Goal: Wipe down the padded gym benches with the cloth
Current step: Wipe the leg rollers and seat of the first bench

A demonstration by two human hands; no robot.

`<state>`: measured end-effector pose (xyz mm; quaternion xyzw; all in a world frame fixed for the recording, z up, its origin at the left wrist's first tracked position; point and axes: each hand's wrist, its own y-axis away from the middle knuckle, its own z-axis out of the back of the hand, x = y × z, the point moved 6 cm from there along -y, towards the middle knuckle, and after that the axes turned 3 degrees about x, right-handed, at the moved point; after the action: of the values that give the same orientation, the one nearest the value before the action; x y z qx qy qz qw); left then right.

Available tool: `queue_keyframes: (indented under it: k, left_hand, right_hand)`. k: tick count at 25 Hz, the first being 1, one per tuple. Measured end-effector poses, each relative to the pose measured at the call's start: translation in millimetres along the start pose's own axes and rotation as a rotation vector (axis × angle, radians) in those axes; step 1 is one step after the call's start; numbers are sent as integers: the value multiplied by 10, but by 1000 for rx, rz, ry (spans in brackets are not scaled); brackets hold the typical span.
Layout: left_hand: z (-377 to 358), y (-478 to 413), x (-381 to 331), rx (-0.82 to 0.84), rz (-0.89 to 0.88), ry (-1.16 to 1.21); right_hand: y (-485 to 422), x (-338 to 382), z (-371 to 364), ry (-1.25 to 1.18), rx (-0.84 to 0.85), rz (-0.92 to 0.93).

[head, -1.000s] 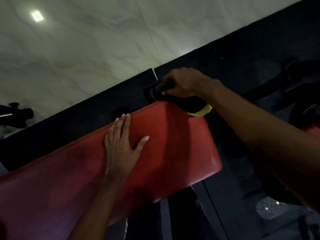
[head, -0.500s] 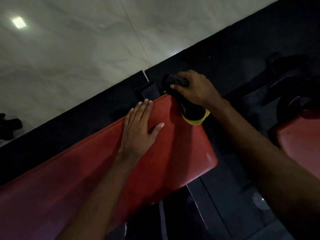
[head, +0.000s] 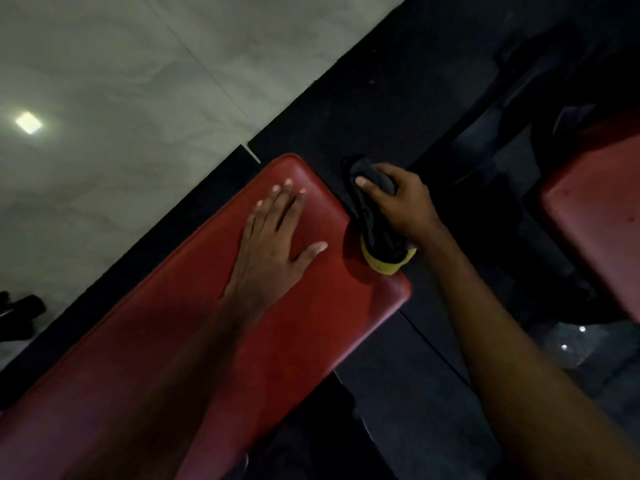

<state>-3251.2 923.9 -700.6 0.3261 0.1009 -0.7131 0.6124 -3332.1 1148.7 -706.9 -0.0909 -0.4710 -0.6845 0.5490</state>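
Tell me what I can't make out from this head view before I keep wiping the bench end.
- End face of the red bench under the cloth: covered by cloth and right hand.
- Padding beneath the left hand: hidden by the flat palm.
- Second bench: cut off by the right edge.
- Bench frame and legs: lost in darkness below.

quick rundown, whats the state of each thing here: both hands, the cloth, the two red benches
left hand: flat, palm down, fingers spread on the pad
right hand: closed around the cloth
cloth: bunched, black with a yellow edge, pressed against the bench's end edge
near red bench: lies under the left hand
second red bench: untouched, partly out of frame on the right
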Motion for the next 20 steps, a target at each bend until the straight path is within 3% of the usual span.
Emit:
queue_keyframes:
  k: [3, 5, 9, 14, 20]
  left_hand:
    - [-231, 40, -400, 103, -203, -35]
    - [-446, 158, -544, 215, -270, -139]
    - [-602, 191, -526, 285, -225, -261]
    - [-616, 156, -532, 283, -206, -322]
    - [-580, 132, -529, 303, -198, -274]
  right_hand:
    - [310, -299, 358, -124, -220, -82]
    - [654, -572, 450, -151, -248, -169]
    - [1297, -1052, 98, -304, -277, -299]
    - [1630, -1276, -300, -621, -532, -389]
    - [2103, -1278, -926, -823, -687, -404]
